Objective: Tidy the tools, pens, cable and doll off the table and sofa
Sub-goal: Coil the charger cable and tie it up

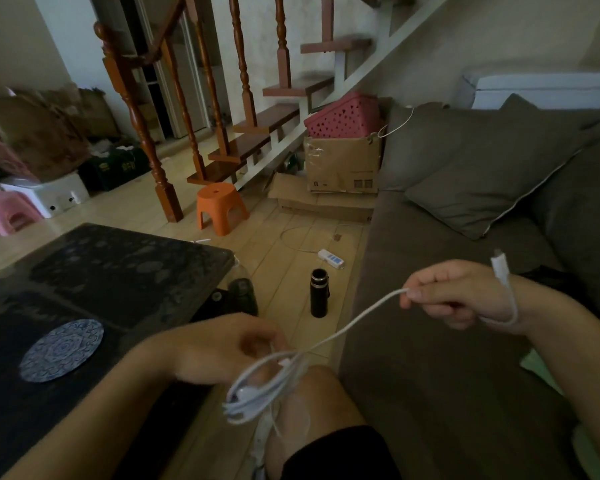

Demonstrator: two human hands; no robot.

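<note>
My left forearm [101, 407] and right forearm [568, 344] are bare as far as they show, down to my left hand [222, 348] and right hand [454, 292]. Black fabric shorts [340, 455] end just above my bare knee [312, 393].

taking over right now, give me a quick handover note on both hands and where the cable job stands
Left hand: grips the coiled part of the white cable above the knee.
Right hand: pinches the free strand; the tail with the plug wraps round that hand.
Done: cable is off the sofa and table, partly coiled.
Left: finish coiling and stow it. No tools, pens or doll in view.
</note>
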